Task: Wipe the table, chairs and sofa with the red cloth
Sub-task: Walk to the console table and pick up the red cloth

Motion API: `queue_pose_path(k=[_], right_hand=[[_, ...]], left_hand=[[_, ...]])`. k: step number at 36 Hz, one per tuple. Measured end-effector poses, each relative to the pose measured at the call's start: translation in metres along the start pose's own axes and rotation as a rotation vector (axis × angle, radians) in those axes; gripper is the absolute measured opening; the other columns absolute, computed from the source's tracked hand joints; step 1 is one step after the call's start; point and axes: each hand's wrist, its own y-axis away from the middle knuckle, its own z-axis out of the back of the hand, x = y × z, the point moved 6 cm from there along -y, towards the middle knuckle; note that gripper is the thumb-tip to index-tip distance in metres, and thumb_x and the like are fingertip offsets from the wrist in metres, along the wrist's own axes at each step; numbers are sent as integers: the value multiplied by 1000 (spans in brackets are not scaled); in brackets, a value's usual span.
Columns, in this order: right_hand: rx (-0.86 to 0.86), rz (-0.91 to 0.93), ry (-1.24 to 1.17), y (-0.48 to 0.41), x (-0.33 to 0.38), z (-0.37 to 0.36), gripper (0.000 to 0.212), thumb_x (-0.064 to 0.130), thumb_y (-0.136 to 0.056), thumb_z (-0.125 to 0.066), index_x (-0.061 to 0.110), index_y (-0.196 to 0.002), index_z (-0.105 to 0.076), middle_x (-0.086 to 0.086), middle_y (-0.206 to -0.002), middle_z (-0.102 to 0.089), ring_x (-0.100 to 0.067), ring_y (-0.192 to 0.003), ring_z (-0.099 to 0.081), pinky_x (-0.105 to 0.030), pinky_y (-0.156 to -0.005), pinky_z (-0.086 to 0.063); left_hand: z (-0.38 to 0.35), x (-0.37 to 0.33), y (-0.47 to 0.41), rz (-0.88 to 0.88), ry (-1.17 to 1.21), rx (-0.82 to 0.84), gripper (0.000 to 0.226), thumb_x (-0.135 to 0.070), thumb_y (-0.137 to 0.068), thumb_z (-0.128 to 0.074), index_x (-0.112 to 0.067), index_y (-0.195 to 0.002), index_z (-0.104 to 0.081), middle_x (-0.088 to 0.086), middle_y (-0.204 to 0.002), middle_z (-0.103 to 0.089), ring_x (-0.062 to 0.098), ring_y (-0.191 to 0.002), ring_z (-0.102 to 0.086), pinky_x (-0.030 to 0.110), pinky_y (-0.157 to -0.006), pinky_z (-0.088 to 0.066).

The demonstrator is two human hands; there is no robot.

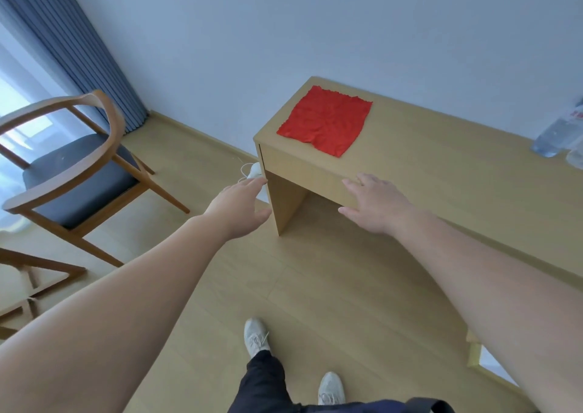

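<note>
I saw the wooden bench [441,166] standing against the wall, with the chair [79,173] well apart on its left. The red cloth [326,119] lay spread flat on the bench's left end. The left hand [239,207] and right hand [375,204] reached toward the front edge, fingers [350,185] straight, holding nothing.
</note>
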Motion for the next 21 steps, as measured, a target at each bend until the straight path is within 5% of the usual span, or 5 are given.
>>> queue_pose_path(k=[6,21], right_hand=[[-15,-23,16,-58,-1,6,65,52,-96,-39,18,-149,-24,-16,-150,-29,-28,-140,-25,-44,-111,-28],[-5,-205,-41,-210,-2,31,67,54,-96,-36,20,-152,-18,-14,-158,-17,-27,-145,-18,-45,-115,-24]], left_hand=[[6,25,-67,-33,15,18,65,-44,-90,-52,-28,-147,-25,-7,-151,-33,24,-133,-38,41,-103,-40],[45,92,-250,-230,6,105,63,-42,-90,-53,-26,-145,-27,-6,-148,-36,24,-127,-43,40,-100,-40]])
